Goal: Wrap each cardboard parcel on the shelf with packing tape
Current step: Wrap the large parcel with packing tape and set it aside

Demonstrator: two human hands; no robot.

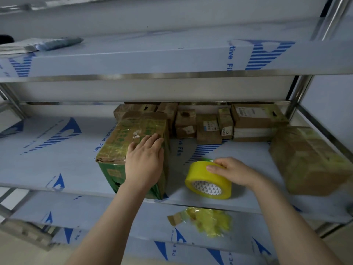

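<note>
A green-printed cardboard parcel [122,142], partly covered in yellowish tape, stands at the front of the middle shelf [57,165]. My left hand [144,161] lies flat on its top near the right edge, fingers straight. A roll of yellow packing tape [202,180] rests on the shelf to the parcel's right. My right hand [232,172] grips the roll's upper rim, fingers curled over it. A large taped parcel [309,159] sits at the shelf's right end.
Several small cardboard boxes [210,125] line the back of the shelf. A crumpled wad of yellow tape with cardboard scraps [208,220] lies on the shelf below. The upper shelf [152,60] overhangs close above, with a steel post [298,96] at the right.
</note>
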